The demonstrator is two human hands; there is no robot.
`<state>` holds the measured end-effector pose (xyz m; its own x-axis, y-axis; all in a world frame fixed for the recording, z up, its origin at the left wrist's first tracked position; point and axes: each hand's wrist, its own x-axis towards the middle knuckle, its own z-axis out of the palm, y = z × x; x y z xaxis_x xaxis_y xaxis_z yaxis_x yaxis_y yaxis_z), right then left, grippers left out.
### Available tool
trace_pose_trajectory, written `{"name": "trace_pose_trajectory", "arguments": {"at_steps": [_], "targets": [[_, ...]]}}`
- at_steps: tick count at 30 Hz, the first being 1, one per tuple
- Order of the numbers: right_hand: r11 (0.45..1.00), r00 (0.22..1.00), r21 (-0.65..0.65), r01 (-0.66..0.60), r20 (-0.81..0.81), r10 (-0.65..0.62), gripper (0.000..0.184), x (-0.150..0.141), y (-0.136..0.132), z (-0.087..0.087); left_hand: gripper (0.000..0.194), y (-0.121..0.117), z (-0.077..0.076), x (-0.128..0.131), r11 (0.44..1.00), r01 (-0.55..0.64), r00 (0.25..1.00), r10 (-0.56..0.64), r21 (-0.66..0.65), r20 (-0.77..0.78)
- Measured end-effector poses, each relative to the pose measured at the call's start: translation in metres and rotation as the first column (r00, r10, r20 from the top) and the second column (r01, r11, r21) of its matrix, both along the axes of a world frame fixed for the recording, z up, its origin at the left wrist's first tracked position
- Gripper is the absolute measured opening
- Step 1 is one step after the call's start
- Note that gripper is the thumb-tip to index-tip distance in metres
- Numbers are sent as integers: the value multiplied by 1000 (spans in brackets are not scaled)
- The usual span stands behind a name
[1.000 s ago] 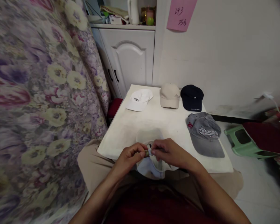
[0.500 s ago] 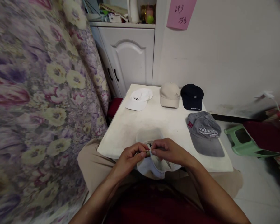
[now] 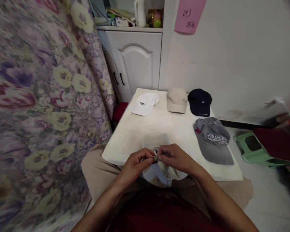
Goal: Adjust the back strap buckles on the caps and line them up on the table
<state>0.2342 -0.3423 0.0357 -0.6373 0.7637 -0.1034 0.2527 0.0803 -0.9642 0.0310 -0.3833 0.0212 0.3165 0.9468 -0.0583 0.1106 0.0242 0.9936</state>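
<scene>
A pale baseball cap (image 3: 156, 177) lies at the near edge of the table, its brim pointing away from me and its opening partly in view. Above it, my left hand (image 3: 139, 161) is closed in a pinch on the cap's back strap, beside a small metallic buckle (image 3: 155, 159). From the other side my right hand (image 3: 172, 157) pinches the strap close to that buckle. The fingertips of both hands almost meet and hide most of the strap.
On the white table (image 3: 159, 124) sit a white cap (image 3: 146, 103), a beige cap (image 3: 177, 100), a navy cap (image 3: 200, 101) and a grey cap (image 3: 213, 140). A floral curtain (image 3: 50, 112) hangs at left. A green stool (image 3: 253, 149) stands at right.
The view has shifted slightly, so everything sits a little lower and further right. Both hands keep their pinch, and the buckle shows a bit more between the fingertips.
</scene>
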Motion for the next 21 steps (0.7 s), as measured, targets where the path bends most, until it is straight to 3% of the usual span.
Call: {"name": "trace_pose_trajectory", "arguments": {"at_steps": [3, 8, 16, 21], "targets": [[1000, 1000, 21, 16, 25, -17, 12, -1, -2, 0, 20, -1, 1, 0, 1000, -17, 1000, 17, 16, -25], [997, 1000, -82, -12, 15, 13, 14, 1, -1, 0, 21, -2, 2, 1, 999, -36, 998, 37, 19, -59], [1000, 999, -25, 19, 36, -18, 11, -3, -2, 1, 19, -3, 5, 3, 1000, 1, 1000, 0, 7, -6], [994, 997, -92, 54, -57, -59, 12, -3, -3, -5, 21, -1, 7, 1, 1000, 27, 1000, -27, -12, 12]]}}
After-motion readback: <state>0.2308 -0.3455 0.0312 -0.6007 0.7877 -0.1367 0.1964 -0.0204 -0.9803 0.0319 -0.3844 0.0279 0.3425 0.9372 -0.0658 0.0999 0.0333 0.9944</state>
